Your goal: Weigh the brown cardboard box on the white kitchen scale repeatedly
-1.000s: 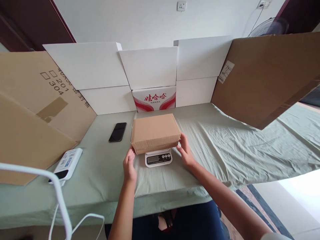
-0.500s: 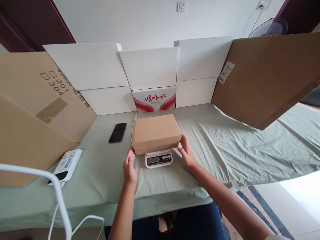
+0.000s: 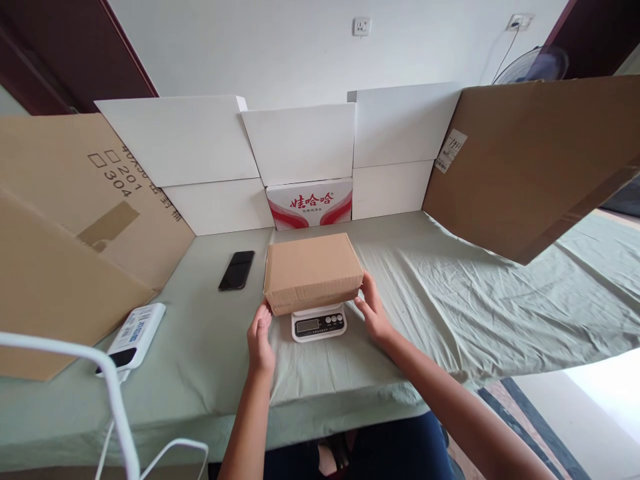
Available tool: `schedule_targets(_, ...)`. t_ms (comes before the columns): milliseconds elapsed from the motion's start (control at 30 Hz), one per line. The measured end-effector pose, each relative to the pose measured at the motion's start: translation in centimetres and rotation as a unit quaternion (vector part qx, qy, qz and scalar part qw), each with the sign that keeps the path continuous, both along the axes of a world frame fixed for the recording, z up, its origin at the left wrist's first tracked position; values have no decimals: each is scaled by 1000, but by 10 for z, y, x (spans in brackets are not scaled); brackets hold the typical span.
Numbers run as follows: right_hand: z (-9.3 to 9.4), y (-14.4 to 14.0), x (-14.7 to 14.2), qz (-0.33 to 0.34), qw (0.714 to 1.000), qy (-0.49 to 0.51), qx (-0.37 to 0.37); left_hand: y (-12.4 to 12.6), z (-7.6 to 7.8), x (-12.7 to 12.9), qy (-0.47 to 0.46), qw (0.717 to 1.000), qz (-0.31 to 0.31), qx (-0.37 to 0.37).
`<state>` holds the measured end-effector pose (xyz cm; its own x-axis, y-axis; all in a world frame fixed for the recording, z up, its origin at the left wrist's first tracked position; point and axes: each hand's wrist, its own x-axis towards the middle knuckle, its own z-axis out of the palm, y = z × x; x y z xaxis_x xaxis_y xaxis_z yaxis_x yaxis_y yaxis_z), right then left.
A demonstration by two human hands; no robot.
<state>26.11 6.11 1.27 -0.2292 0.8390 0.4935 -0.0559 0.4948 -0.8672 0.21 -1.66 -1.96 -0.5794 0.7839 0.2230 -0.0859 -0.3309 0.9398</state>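
Brown cardboard box (image 3: 314, 267) at center of frame in the head view, above a white digital scale (image 3: 319, 325) whose display & buttons show below the box's front edge; can't tell if the box bears fully on it. L hand (image 3: 261, 341), lower center-left, has its fingers at the box's near left corner, thumb up; R hand (image 3: 374, 313), center-right, has fingers at the near right corner, w/ thumb spread from them. Can't tell how firmly either grips. Black phone (image 3: 237, 270) lies left of center on green cloth (image 3: 210, 360); white device (image 3: 143, 333) w/ dark end at lower left. Upper center: white panels (image 3: 300, 143) above a red-&-white carton (image 3: 310, 207). Big brown cartons at far left (image 3: 65, 193) & upper right.
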Motion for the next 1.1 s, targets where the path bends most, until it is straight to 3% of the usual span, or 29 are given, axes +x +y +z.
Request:
schedule_targets(433, 7, -3, 0, 19, 1000, 5, -6, 3, 1, -1, -6, 1000, 0, 14)
schedule_targets(600, 31, 19, -5, 8, 999, 33, 29, 27, 32, -8, 6, 999, -8, 46)
schedule_targets(700, 48, 47, -16, 1, 997, 53, 62, 59, 56, -18, 16, 998, -15, 56)
schedule_targets(800, 49, 77, -32, -16, 995, 81, 58, 96, 65, -29, 15, 999, -26, 38)
schedule_targets(933, 27, 107, -49, -24, 995, 98, 15, 132, 50, -37, -15, 999, -32, -4)
schedule_targets(1100, 2, 119, -53, -26, 995, 95, -27, 144, 23, -39, -42, 997, -25, -55)
